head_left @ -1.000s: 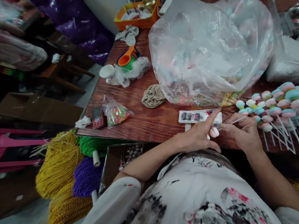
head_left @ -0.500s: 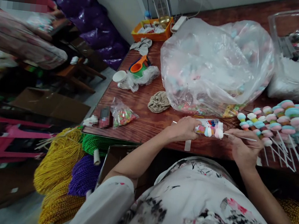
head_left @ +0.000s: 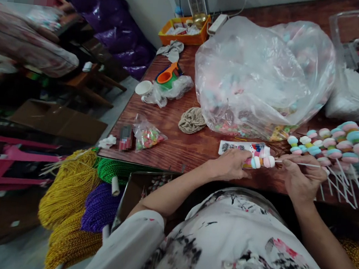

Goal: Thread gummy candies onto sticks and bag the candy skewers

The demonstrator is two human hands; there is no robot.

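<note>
Between my two hands is a marshmallow skewer [head_left: 262, 162], with pink, white and blue sweets on a thin white stick [head_left: 305, 165]. My left hand [head_left: 232, 164] is closed around the sweets at its left end, hiding part of them. My right hand [head_left: 301, 176] pinches the stick to the right. Just behind my left hand lies a white printed tube-like pack [head_left: 238, 147], partly covered by the fingers. Beside my right hand is a pile of similar marshmallow skewers [head_left: 353, 145], their white sticks pointing toward the table's front edge.
A large clear bag of marshmallows [head_left: 260, 79] fills the back. Left of it are a beige cloth bundle [head_left: 192, 120], a small candy bag [head_left: 148, 135], a white cup [head_left: 143, 88] and an orange tray [head_left: 185, 30]. Yellow cord bundles [head_left: 69, 191] stand below. Another person [head_left: 31, 40] is far left.
Both hands have shifted slightly right with the skewer. More of the white pack shows behind my left hand. A pale strip that hung near the table edge is gone from sight.
</note>
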